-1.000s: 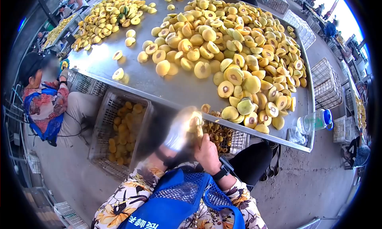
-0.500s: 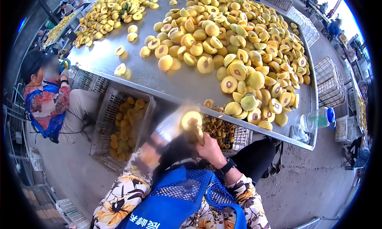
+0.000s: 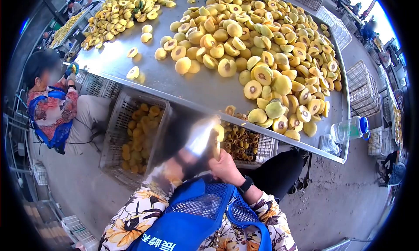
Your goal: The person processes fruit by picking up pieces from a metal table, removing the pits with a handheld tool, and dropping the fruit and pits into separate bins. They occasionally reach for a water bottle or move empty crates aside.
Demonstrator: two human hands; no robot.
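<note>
My right hand, with a dark watch on its wrist, is closed round the handle of a tool. The tool's tip meets a yellow fruit half, partly hidden. Beside it my left hand, in a pale covering, is smeared by motion, so its fingers cannot be made out. Both hands are just below the metal table's near edge. Halved yellow fruits with brown centres are heaped on the table.
A crate of yellow fruit pieces stands at left, another crate with brown pits below the table edge. A clear jar with a blue lid is at the table's right corner. A seated co-worker is at left.
My right hand and the tool have shifted slightly left. The fruit half shows less than before. Gloved hands of another person now show at the table's far edge.
</note>
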